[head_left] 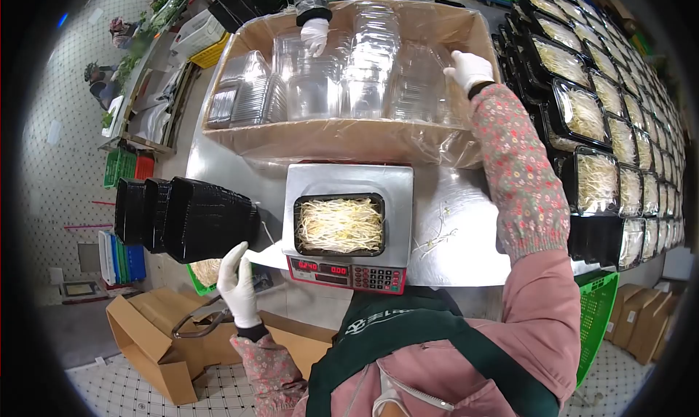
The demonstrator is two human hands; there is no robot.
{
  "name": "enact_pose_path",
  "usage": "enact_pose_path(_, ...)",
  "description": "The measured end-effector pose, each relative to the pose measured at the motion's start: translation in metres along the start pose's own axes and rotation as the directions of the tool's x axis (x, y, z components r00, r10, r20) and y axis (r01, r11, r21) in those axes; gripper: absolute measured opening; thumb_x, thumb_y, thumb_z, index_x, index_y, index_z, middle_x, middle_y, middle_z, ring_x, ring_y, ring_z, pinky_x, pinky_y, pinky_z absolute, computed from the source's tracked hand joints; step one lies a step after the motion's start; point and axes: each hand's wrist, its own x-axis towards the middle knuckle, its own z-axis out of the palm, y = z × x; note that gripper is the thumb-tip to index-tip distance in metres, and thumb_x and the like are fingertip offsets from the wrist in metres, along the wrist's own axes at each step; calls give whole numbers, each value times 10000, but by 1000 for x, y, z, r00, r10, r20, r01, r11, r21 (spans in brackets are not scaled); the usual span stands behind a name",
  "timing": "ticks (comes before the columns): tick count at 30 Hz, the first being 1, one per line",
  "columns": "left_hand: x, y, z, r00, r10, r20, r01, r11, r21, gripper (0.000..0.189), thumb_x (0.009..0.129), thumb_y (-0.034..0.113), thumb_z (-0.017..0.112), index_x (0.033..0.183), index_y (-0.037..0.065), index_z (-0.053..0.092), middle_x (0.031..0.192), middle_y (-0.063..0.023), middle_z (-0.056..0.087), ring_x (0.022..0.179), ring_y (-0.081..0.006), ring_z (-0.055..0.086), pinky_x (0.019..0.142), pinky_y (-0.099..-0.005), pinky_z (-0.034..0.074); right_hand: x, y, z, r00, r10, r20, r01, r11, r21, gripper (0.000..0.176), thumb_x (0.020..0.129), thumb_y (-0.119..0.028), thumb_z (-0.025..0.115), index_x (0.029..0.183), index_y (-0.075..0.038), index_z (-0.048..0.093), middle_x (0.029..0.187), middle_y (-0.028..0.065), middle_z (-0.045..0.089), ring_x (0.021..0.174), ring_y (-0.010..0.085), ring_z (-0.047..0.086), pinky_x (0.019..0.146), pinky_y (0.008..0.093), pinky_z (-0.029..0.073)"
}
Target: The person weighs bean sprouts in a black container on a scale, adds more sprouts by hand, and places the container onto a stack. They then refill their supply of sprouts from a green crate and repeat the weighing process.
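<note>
A black tray of bean sprouts [339, 224] sits on a digital scale [348, 275] in front of me. My right hand [468, 69], in a white glove, reaches into a large cardboard box [335, 139] of clear plastic lids [364, 82] and touches the stacks at its right side. My left hand [237, 280], also gloved, is low at the table's near left edge, next to a stack of empty black trays [186, 217]; its fingers are extended and hold nothing. Another person's gloved hand [315, 34] rests on the lids at the far side of the box.
Many filled, lidded sprout trays [593, 126] are stacked along the right. A green crate [598, 308] stands at lower right, opened cardboard boxes [156, 337] on the floor at lower left. Loose sprouts [435, 236] lie on the steel table [459, 206].
</note>
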Motion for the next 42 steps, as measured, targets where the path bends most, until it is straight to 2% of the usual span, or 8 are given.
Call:
enact_pose_path(7,14,30,32,998,42,37,-33,973,-228,391,985,57,551,1365,-21,508,1293,-142,608,1077,-192,621,870,-282,500,-66,25,-69,855,146,-497,184,811,555,328,910,-229,664,1224,-136,638,1071,99,721,918,237,701,819,356,540)
enact_pose_path(11,12,49,35,997,70,35,-54,938,-343,497,1017,275,545,1421,2,450,1318,-174,574,1048,-197,615,793,-273,516,-168,-32,-126,924,-46,-380,381,198,903,390,919,-99,656,1296,-25,594,1116,15,680,901,76,604,824,233,495)
enact_pose_path(13,8,53,42,986,137,95,-80,889,-450,640,996,414,554,1459,3,391,1324,-189,544,1075,-210,598,775,-277,527,-225,-63,-132,951,-308,26,-22,17,1000,378,919,-80,650,1293,-45,606,1010,6,657,898,64,583,846,225,474)
enact_pose_path(17,-8,36,65,903,46,428,132,917,-376,484,974,136,594,1406,-28,448,1095,-112,642,866,-135,625,713,-230,512,-282,-133,-52,882,-470,36,-83,-78,994,350,900,-98,693,1243,-46,644,816,-52,591,711,27,513,646,205,452)
enact_pose_path(23,33,-23,106,972,194,130,-172,971,-166,297,881,108,702,1163,28,661,999,-72,695,842,-127,633,771,-281,510,-262,-162,11,946,-244,-215,325,719,615,350,882,-333,717,1114,-74,677,916,142,718,808,253,704,715,350,541)
enact_pose_path(27,62,-66,116,967,225,119,-243,955,172,261,870,182,711,1094,50,691,924,-90,678,849,-174,646,808,-312,514,-253,-182,26,983,-181,-15,155,794,588,384,891,-461,658,1035,-107,691,915,161,702,875,356,667,774,417,523)
enact_pose_path(32,63,-66,107,824,-187,535,493,704,-512,231,859,103,708,1037,-43,682,975,-82,700,864,-151,644,801,-300,514,-245,-178,66,951,-195,241,-241,27,970,178,878,-160,743,948,-3,699,874,7,694,782,60,608,718,245,499)
enact_pose_path(42,50,-83,92,894,-170,414,338,863,-376,432,882,148,735,1231,-43,568,1082,-108,660,953,-193,651,829,-347,546,-287,-156,19,878,-123,462,-462,34,886,382,847,-334,775,960,-61,533,741,65,647,543,124,609,416,256,473)
